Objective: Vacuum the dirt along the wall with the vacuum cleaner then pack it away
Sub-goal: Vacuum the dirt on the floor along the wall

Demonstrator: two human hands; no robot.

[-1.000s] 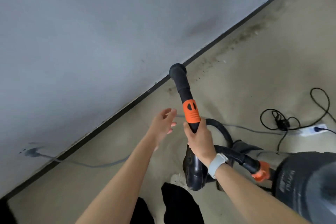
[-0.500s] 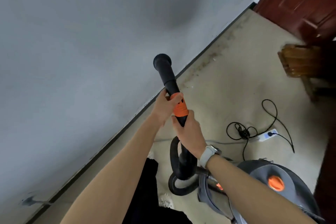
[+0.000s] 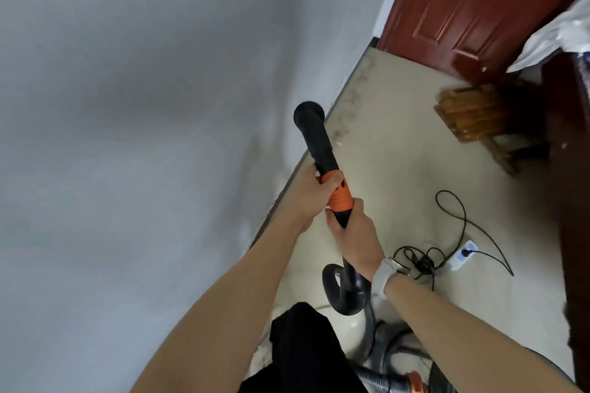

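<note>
Scene: While both hands clasp a raised vacuum wand [image 3: 319,145], a person stands beside a grey wall [image 3: 143,137] with the cleaning not yet under way.
Left hand: the left hand [image 3: 311,193] curls round the wand at the upper end of its orange collar [image 3: 341,196].
Right hand: the right hand [image 3: 356,233], a pale watch [image 3: 384,276] on its wrist, grips the wand just below the collar.
Wand: its round black nozzle [image 3: 309,115] is held up in the air, pointing toward 12 o'clock, clear of the floor [image 3: 399,169].
Dirt: a brownish band of dirt [image 3: 349,105] lies along the skirting, from beside the nozzle toward the red door [image 3: 472,9] at 1 o'clock.
Vacuum body: at 5 o'clock, by the person's feet, with the hose [image 3: 343,293] looped between it and the hands.
Risk: the hose loop and the slack black cable [image 3: 459,220] at 3 o'clock, running to a white power strip [image 3: 463,255], could snag a foot or jerk the plug as the person steps toward the door; likely cause, walking forward without clearing them.
Risk: the wooden stool [image 3: 472,115] near the door narrows the path.
Unclear: the vacuum body is cut off by the lower edge; whether the machine is running cannot be told; the nozzle's opening faces away.
</note>
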